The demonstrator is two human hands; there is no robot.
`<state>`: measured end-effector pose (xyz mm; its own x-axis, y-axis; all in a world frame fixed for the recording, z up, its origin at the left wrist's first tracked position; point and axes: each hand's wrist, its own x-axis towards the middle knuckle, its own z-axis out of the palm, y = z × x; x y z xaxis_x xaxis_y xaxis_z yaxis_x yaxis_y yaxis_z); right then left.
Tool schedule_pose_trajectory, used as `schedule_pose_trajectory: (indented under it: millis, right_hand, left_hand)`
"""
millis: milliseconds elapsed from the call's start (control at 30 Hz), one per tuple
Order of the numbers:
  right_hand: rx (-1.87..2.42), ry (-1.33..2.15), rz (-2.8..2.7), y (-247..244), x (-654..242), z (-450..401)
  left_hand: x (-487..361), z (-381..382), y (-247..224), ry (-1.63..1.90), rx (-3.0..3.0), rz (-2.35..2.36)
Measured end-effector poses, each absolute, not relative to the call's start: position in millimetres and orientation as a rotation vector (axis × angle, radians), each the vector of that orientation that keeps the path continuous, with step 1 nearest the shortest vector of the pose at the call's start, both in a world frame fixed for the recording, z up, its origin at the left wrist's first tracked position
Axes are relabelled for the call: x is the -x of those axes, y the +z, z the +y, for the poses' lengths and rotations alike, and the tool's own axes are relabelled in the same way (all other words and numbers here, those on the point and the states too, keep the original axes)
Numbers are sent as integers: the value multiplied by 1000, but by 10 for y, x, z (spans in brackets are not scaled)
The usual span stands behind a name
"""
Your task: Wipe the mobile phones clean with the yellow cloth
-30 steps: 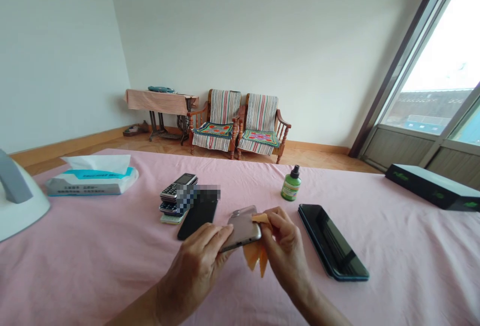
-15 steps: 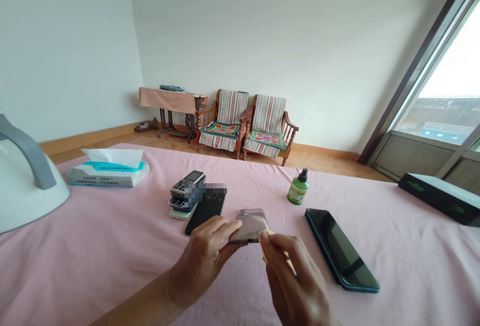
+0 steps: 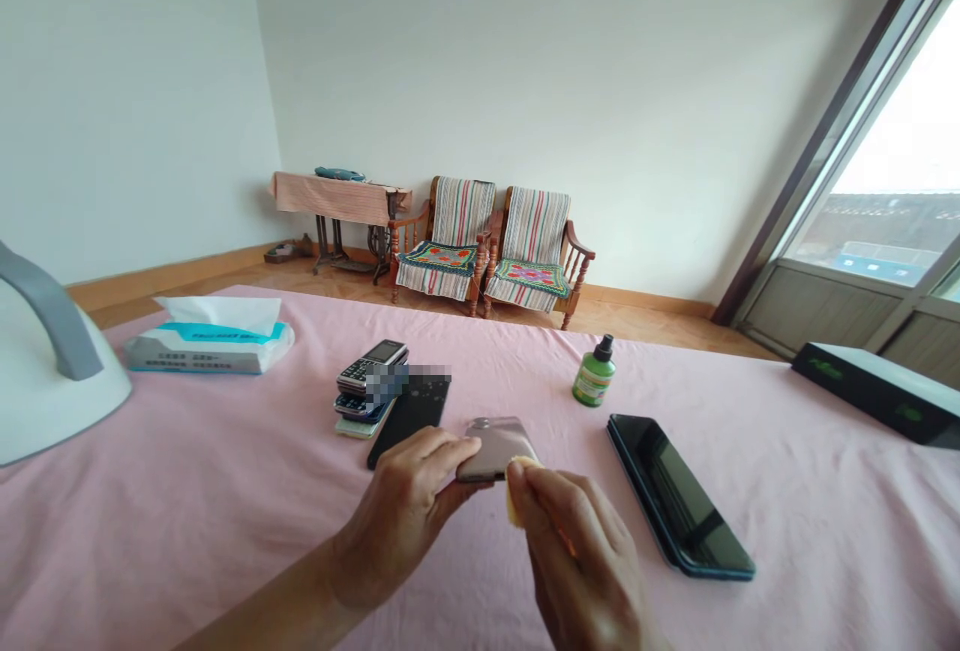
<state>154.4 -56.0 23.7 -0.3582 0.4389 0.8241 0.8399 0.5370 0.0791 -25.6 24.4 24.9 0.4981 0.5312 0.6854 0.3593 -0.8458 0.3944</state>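
My left hand [image 3: 409, 491] is closed on the left side of a pinkish-gold smartphone [image 3: 496, 443], its back with the camera facing up. A small pale yellow cloth or sponge piece [image 3: 516, 501] is pinched in my right hand [image 3: 581, 541], at the phone's near right corner. My fingers hide most of that piece. Just beyond my left hand lies a black smartphone [image 3: 412, 416], beside a stack of keypad phones [image 3: 371, 368]. On the right rests a larger dark phone [image 3: 679, 496], screen up.
A green spray bottle [image 3: 595, 371] stands beyond the phones. At left are a tissue pack [image 3: 210, 351] and a white kettle-like object with a grey handle [image 3: 60, 371]. A black box [image 3: 877, 391] sits at far right on the pink cloth [image 3: 247, 511].
My right hand has shifted slightly left with the yellow piece, which shows more along the phone's near edge. My left hand keeps its hold on the phone.
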Motion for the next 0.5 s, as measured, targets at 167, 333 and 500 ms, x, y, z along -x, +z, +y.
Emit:
schedule_pose_trajectory:
  millis: [167, 333, 500]
  right_hand:
    - [969, -689, -2082, 278, -1477, -602]
    - [1080, -651, -1963, 211, -1504, -520]
    - [983, -612, -1955, 218, -1531, -518]
  left_hand:
    - [277, 219, 260, 1231, -2520, 776]
    - [300, 252, 238, 1308, -2516, 774]
    - [326, 257, 215, 1324, -2518, 767]
